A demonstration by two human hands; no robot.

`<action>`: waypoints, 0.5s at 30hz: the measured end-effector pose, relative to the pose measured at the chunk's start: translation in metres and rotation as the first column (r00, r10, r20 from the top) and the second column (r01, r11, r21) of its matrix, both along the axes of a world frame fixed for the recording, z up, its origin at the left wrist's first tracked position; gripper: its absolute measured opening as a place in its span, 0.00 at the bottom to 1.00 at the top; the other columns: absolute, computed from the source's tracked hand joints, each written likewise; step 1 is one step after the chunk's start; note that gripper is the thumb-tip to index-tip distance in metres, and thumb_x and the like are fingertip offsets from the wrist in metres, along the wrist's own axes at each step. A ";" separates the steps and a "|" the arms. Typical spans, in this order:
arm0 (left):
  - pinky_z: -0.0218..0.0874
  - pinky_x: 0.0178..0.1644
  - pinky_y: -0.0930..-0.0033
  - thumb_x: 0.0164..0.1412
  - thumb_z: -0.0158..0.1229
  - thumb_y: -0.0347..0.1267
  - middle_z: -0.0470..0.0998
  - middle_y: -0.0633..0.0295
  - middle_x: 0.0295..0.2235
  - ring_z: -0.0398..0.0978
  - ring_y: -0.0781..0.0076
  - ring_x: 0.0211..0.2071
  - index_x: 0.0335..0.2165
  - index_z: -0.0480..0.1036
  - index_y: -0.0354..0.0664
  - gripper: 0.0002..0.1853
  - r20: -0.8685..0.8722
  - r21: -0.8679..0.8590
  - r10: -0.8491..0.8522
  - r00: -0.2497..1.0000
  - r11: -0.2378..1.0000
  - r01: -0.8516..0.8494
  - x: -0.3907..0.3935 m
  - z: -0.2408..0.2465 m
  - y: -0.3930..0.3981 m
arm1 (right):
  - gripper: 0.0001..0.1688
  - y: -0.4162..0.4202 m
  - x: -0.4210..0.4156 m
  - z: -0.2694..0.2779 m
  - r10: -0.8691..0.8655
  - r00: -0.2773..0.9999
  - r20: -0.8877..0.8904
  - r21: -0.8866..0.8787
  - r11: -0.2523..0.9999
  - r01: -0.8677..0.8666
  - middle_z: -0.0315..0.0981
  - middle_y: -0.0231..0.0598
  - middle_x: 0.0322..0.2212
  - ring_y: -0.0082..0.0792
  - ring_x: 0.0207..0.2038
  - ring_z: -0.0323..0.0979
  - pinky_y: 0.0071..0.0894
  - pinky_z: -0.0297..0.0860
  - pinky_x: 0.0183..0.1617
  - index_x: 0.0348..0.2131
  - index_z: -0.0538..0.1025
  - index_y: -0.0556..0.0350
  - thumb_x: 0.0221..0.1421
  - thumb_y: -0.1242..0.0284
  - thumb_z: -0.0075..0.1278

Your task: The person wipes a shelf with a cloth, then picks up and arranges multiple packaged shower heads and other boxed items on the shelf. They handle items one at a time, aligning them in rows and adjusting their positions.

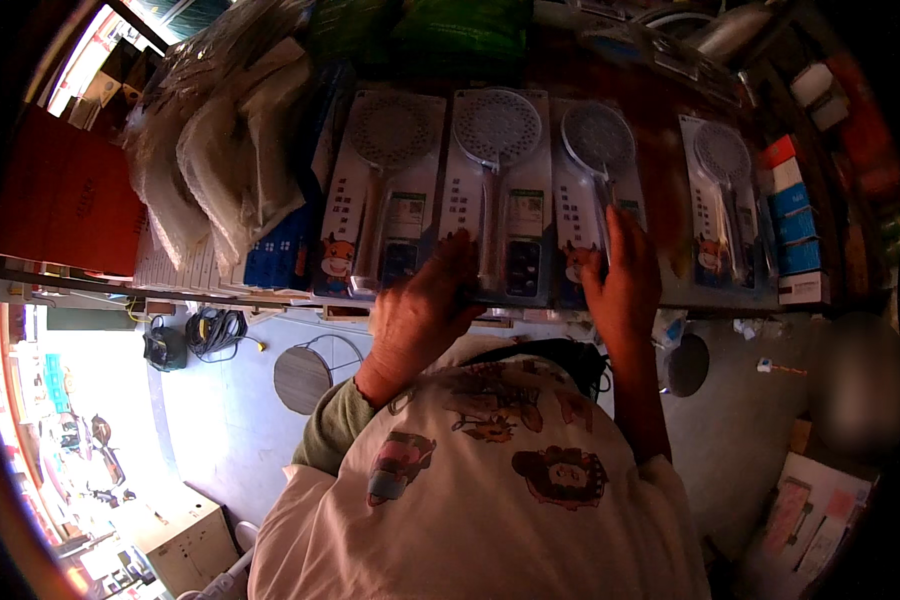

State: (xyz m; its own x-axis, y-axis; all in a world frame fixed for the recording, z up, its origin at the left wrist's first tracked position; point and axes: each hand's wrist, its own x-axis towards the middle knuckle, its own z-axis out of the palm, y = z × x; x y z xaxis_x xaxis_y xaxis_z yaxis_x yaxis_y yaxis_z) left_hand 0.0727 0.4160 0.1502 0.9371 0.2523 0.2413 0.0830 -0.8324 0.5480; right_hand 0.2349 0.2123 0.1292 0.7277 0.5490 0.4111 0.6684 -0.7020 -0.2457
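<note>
Several shower heads in clear blister packs with printed cards lie on the dark table. The leftmost pack (388,187) and the middle pack (497,127) are close together, with another pack (598,142) just right of them. One more pack (722,202) lies apart at the right. My left hand (424,307) rests over the lower edges of the leftmost and middle packs, palm down, its fingers partly hidden. My right hand (624,274) is on the third pack, thumb at its lower left and fingers along its right part; whether it grips the pack is unclear.
Bubble-wrapped items (232,165) lie on white and blue boxes at the left, beside an orange box (64,195). Small boxes (795,217) line the right side. Green packaging (457,34) lies at the back. A round stool (302,379) and coiled cable (216,332) are on the floor.
</note>
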 end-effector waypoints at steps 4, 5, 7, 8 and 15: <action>0.73 0.39 0.66 0.40 0.71 0.34 0.67 0.60 0.57 0.77 0.62 0.44 0.52 0.70 0.45 0.37 0.020 0.050 0.004 1.000 0.999 -0.005 -0.001 -0.004 0.000 | 0.38 -0.001 0.001 -0.001 0.016 1.000 0.007 0.038 0.999 -0.016 0.61 0.56 0.54 0.53 0.53 0.65 0.49 0.62 0.57 0.59 0.60 0.59 0.51 0.72 0.56; 0.73 0.38 0.66 0.40 0.71 0.32 0.68 0.60 0.55 0.78 0.61 0.42 0.51 0.71 0.45 0.35 0.041 0.052 0.006 0.999 0.999 -0.009 -0.002 -0.003 -0.001 | 0.38 -0.001 0.002 -0.001 0.027 1.000 0.008 0.049 0.998 -0.027 0.61 0.56 0.54 0.53 0.53 0.65 0.49 0.62 0.57 0.59 0.60 0.59 0.50 0.72 0.56; 0.72 0.37 0.64 0.39 0.70 0.30 0.70 0.60 0.53 0.78 0.59 0.38 0.47 0.73 0.46 0.31 0.083 0.053 0.009 0.997 0.999 -0.013 -0.002 -0.001 -0.003 | 0.38 -0.001 0.002 0.000 0.032 0.999 -0.004 0.048 0.998 -0.031 0.61 0.56 0.55 0.53 0.53 0.65 0.49 0.63 0.56 0.58 0.60 0.59 0.50 0.73 0.57; 0.72 0.37 0.65 0.39 0.70 0.30 0.71 0.60 0.52 0.78 0.59 0.38 0.46 0.73 0.45 0.31 0.119 0.043 0.013 0.993 0.999 -0.018 -0.002 0.000 -0.004 | 0.38 -0.001 0.002 0.002 0.027 0.999 -0.017 0.036 0.999 -0.027 0.61 0.56 0.55 0.53 0.53 0.65 0.49 0.63 0.56 0.58 0.60 0.59 0.50 0.73 0.57; 0.70 0.35 0.66 0.42 0.67 0.27 0.75 0.60 0.45 0.78 0.61 0.34 0.39 0.76 0.43 0.21 0.338 0.057 -0.073 0.938 0.997 0.056 -0.020 -0.001 -0.011 | 0.37 -0.003 0.002 0.004 0.042 0.999 0.017 0.048 0.998 -0.043 0.63 0.56 0.51 0.52 0.48 0.67 0.49 0.65 0.51 0.57 0.61 0.60 0.50 0.74 0.55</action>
